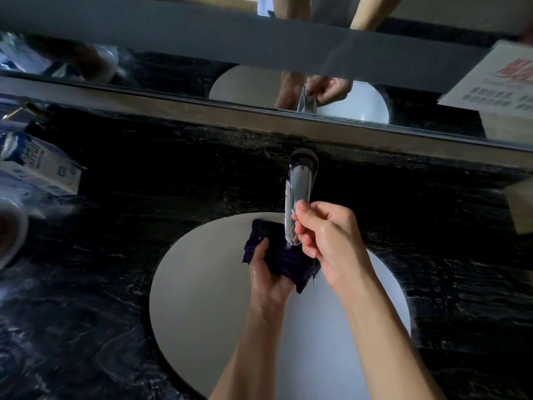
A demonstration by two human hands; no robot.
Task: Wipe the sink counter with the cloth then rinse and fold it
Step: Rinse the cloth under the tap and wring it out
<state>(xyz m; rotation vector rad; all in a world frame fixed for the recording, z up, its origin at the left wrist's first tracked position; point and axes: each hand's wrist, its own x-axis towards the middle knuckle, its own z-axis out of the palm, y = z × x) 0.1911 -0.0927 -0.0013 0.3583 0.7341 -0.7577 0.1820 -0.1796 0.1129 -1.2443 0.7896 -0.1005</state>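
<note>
While left hand (266, 272) grips the purple cloth (284, 256) over the sink basin (202, 284) under the spout, right hand (328, 235) pinches the faucet lever (298, 197): rinse step, next likely wring and fold.

Single head view, wide-angle, looking steeply down, close over sink (202, 284) and dark counter (115, 226). Faces mirror (173, 30) along top edge. Forearms entering from bottom.

No legible text. Blue-and-white carton (40, 166), left edge of frame: white lettering, too blurred to read. White card (496, 82), upper right: red heading and rows of grey marks, likewise unreadable.
</note>
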